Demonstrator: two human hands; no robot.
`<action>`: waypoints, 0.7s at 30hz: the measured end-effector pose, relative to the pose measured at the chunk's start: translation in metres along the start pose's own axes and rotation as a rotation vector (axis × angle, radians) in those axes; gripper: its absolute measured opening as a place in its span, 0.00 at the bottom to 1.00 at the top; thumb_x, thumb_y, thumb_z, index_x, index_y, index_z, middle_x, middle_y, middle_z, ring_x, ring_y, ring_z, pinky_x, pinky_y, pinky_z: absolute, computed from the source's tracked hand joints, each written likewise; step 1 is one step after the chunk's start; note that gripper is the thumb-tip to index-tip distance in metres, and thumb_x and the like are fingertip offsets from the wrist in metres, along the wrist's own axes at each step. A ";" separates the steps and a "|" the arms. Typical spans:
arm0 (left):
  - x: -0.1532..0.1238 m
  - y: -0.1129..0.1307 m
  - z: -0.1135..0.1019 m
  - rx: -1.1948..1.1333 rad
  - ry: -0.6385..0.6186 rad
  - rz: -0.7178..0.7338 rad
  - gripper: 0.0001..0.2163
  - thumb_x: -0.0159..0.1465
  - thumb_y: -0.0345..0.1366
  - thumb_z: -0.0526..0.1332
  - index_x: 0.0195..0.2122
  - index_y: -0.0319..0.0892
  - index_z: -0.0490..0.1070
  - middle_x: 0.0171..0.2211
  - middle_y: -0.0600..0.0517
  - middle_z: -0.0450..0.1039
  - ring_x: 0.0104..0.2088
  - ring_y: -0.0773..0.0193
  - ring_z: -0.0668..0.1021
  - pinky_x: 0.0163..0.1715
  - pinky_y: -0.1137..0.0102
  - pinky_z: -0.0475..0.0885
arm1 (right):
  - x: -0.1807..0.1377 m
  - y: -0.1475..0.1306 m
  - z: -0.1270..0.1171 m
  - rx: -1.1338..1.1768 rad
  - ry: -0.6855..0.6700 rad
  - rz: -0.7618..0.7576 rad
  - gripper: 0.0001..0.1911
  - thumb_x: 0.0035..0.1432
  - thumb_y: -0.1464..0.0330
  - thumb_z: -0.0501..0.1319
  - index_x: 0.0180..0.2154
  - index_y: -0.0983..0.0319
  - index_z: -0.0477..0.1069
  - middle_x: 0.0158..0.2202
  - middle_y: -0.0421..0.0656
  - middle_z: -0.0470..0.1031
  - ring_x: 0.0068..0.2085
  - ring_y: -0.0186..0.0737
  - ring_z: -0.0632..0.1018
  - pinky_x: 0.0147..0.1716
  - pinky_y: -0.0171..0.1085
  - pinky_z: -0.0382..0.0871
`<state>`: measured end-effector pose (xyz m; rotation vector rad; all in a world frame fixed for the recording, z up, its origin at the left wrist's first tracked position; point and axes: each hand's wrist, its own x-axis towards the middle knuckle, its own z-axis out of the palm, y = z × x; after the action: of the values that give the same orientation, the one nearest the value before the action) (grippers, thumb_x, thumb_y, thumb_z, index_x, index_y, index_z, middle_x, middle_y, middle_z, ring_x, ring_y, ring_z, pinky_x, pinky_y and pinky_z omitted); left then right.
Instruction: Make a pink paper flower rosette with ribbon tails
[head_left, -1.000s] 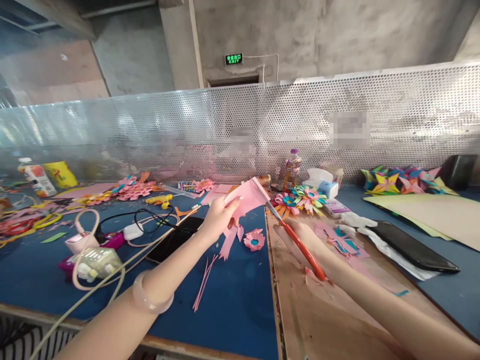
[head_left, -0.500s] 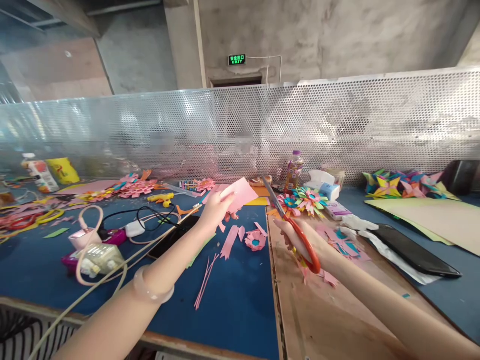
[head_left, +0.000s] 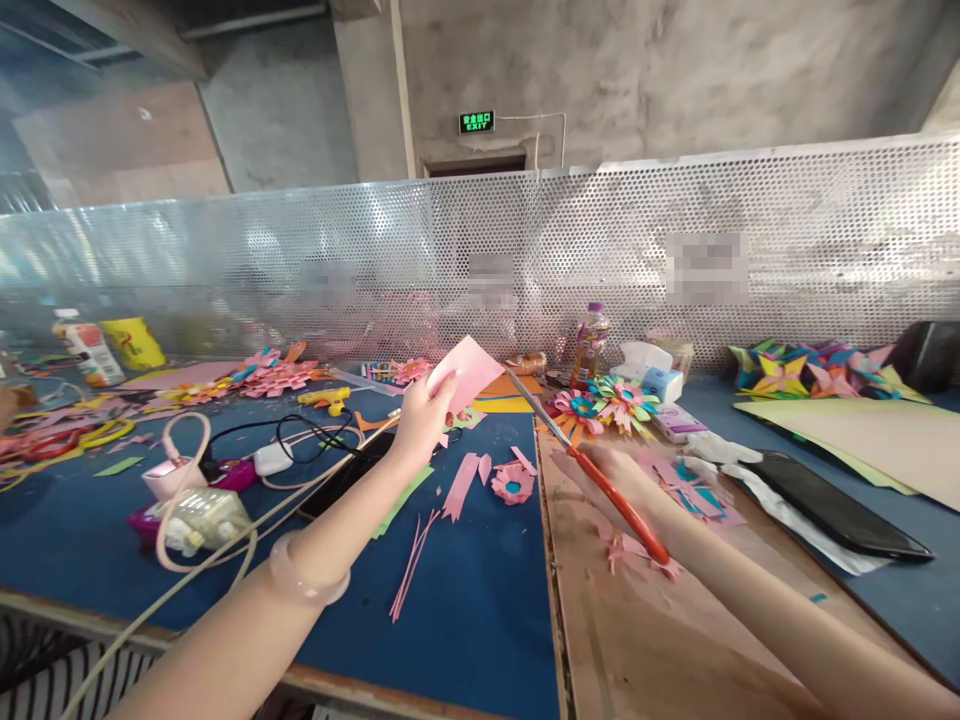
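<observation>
My left hand [head_left: 421, 418] is closed on a pink paper sheet [head_left: 466, 369], held up above the blue table top [head_left: 465, 610]. My right hand [head_left: 615, 480] grips orange-handled scissors [head_left: 600, 478] whose blades point up and left towards the sheet, their tips just short of it. Below the paper lie pink paper strips [head_left: 459, 484] and a small pink paper flower [head_left: 512, 483]. More pink scraps [head_left: 637, 553] lie on the brown board [head_left: 637, 640] under my right wrist.
Colourful paper flowers [head_left: 611, 397], a drink bottle [head_left: 590, 345] and a tissue box [head_left: 651, 375] stand behind the board. Two black phones [head_left: 832, 510] [head_left: 345, 478], cables, a yellow glue gun [head_left: 322, 400], folded paper stars [head_left: 810, 365] and a perforated metal screen [head_left: 675, 270] surround the work area.
My left hand lifted the pink sheet away from the scissors and turned it. Cut pink pieces dropped onto the table. The scissors' blades swung up, then lowered again.
</observation>
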<state>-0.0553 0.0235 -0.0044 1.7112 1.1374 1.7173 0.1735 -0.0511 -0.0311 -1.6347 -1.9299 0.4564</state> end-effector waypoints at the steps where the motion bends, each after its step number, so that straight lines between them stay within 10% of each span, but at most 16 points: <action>1: 0.000 0.000 0.000 0.011 0.009 0.015 0.18 0.57 0.46 0.58 0.41 0.38 0.72 0.34 0.47 0.75 0.33 0.60 0.76 0.29 0.71 0.70 | 0.000 0.000 0.000 -0.005 0.002 -0.011 0.18 0.53 0.56 0.51 0.20 0.60 0.54 0.18 0.37 0.59 0.24 0.34 0.62 0.23 0.32 0.55; 21: -0.019 0.018 0.011 0.009 -0.087 -0.034 0.12 0.57 0.40 0.59 0.38 0.40 0.73 0.27 0.50 0.73 0.26 0.64 0.75 0.23 0.74 0.66 | -0.002 0.002 0.001 -0.029 0.020 -0.053 0.14 0.53 0.60 0.51 0.20 0.60 0.57 0.19 0.38 0.64 0.24 0.34 0.65 0.24 0.32 0.55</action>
<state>-0.0385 0.0012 -0.0022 1.7440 1.1305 1.6038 0.1747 -0.0526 -0.0331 -1.5964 -1.9684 0.3911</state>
